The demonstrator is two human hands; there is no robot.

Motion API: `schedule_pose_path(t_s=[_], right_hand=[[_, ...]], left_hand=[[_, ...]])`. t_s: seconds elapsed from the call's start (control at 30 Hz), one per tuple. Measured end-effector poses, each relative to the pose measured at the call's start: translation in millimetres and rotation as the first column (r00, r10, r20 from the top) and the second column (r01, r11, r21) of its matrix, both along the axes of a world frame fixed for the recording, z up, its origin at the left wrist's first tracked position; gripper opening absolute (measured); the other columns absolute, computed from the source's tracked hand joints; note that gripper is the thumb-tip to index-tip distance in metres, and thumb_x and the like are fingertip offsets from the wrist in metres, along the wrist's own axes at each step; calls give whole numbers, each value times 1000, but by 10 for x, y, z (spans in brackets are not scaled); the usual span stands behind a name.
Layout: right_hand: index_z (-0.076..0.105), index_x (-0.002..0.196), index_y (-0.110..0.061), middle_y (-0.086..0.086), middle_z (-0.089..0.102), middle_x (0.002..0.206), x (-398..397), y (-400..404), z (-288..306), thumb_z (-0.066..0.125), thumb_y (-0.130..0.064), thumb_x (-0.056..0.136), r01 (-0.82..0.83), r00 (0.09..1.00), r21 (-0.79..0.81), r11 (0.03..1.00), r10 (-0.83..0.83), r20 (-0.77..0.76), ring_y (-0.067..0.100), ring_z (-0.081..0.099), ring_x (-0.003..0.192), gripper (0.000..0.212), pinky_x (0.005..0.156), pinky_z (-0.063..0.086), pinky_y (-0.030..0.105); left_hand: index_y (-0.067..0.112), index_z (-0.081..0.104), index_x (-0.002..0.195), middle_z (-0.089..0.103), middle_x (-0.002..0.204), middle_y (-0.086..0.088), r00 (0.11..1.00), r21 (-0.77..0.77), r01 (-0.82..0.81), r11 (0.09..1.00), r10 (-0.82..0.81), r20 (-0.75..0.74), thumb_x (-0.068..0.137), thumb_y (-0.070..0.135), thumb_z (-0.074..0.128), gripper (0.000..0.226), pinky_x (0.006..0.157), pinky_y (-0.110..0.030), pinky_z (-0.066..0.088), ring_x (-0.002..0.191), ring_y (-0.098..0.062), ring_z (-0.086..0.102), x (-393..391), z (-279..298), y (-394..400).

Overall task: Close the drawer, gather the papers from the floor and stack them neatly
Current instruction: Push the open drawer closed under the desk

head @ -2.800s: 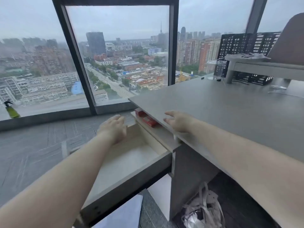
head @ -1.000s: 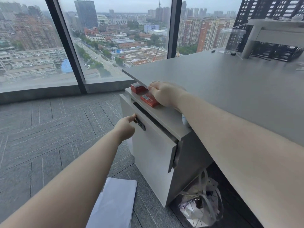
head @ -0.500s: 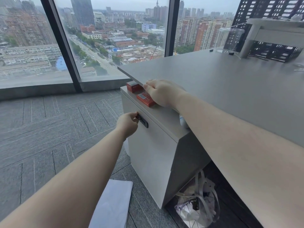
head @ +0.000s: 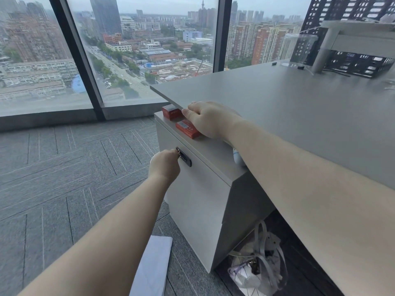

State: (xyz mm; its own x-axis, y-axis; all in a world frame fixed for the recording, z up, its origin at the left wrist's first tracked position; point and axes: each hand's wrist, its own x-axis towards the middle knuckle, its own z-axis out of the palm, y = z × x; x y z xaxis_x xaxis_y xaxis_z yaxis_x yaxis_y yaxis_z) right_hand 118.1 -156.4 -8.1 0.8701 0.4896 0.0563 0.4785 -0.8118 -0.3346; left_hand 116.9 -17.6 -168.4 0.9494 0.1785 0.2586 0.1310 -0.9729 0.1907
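Observation:
The white drawer front [head: 198, 201] sits flush with its cabinet under the grey desk [head: 288, 107]. My left hand [head: 164, 167] is closed on the small knob at the top of the black lock [head: 185, 159] on the drawer front. My right hand [head: 210, 119] rests palm-down on the desk's left edge, fingers loosely spread, holding nothing. White papers [head: 155, 268] lie on the grey carpet in front of the cabinet, partly hidden by my left forearm.
Two red boxes [head: 171, 112] [head: 188, 129] lie on the cabinet top beside my right hand. A white bag [head: 256, 270] sits under the desk. A black perforated crate [head: 352, 63] and a white stand [head: 324, 52] occupy the desk's far right. Floor-to-ceiling windows stand behind.
The drawer went from wide open to fully shut. My left hand moved from inside it to the lock on its front. My right hand stayed on the desk edge.

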Motion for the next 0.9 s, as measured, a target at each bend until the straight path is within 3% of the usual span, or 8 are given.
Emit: schedule_pose_path(t_s=[0.07,0.2,0.3,0.37,0.53,0.67,0.9], right_hand=[[60,111,-16,4,61,123,8,4,-9,27,-48,97,-12,1000,2,1000,12,13,27,53,115,49,88,39,38],[55,90,-17,3,60,103,49,3,-32,29,-46,97,-16,999,4,1000,16,33,25,53,99,40,75,35,34],[55,91,-17,4,62,109,63,-4,-35,30,-47,96,-16,999,-4,1000,16,46,24,51,96,39,75,34,33],[59,100,-16,5,61,116,53,-7,-34,31,-48,96,-16,999,-9,1000,16,51,25,52,104,43,78,34,33],[57,124,-17,4,56,134,7,-9,-10,34,-49,95,-5,999,-15,1000,5,47,26,49,122,49,92,38,36],[54,130,-18,5,54,137,-22,-12,15,36,-47,96,-2,999,-22,1000,3,47,26,47,125,48,94,37,35],[54,130,-18,5,54,136,14,-19,-3,38,-44,95,-5,998,-31,999,7,59,26,48,124,46,91,37,35]], left_hand=[[1,58,90,64,91,-15,1000,51,23,998,-23,-4,81,-3,37,23,61,-33,36,83,-35,61,16,9,-4],[2,55,100,63,101,-14,997,205,81,975,-77,-27,82,-4,34,29,61,-32,38,90,-32,61,-15,8,-12],[2,54,103,63,104,-15,996,281,93,955,-84,-41,83,-4,33,30,64,-32,36,93,-31,61,-38,-26,-45],[2,55,100,64,102,-16,997,201,66,977,-58,-41,81,-3,34,29,63,-32,36,90,-33,60,-12,-27,-39],[10,51,91,62,100,-18,992,-180,6,984,-29,-121,92,16,33,19,68,-33,35,84,-33,52,125,26,95],[12,42,82,61,98,-18,989,-178,22,984,-48,-143,92,19,31,16,67,-33,35,77,-28,44,145,16,125],[12,48,88,54,86,-6,994,-123,15,992,-28,-104,94,24,30,22,64,-33,38,76,-27,48,137,-15,144]])
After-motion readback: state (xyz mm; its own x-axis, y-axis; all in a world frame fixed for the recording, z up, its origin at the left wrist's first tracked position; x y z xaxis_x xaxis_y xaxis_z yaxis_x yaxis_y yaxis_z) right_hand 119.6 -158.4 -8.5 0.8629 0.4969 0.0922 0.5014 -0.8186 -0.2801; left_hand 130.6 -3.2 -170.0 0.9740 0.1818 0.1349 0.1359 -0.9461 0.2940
